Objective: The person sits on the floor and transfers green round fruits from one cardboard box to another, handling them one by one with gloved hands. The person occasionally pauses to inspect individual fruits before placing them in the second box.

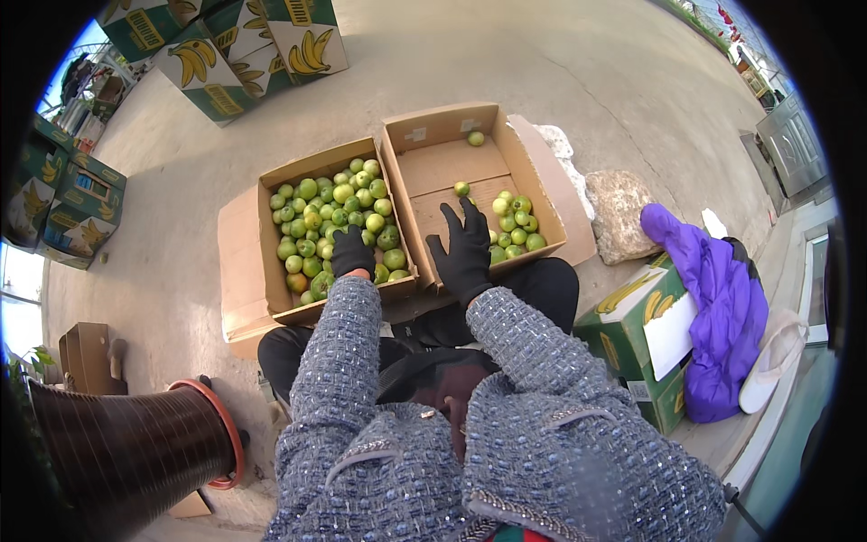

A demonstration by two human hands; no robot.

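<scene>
My left hand [352, 253], in a black glove, reaches down onto the green tomatoes [332, 196] that fill the left cardboard box [267, 223]. Its fingertips are lost among the fruit, so whether it grips one cannot be made out. Over the near left part of the right cardboard box [450, 164] is my right hand [465, 252], also gloved in black, fingers spread and nothing visible in its grasp. Just beyond its fingertips lies a green tomato [461, 188]; another is partly hidden behind them. Several tomatoes [518, 227] cluster along that box's right side, and one [475, 139] rests at its far wall.
Banana cartons stand in a stack [250, 61] at the far left, with more [81, 203] at the left edge. To the right are a rough stone block [620, 213] and a carton [630, 339] under a purple jacket [721, 325]. A large brown pot [135, 433] is at lower left.
</scene>
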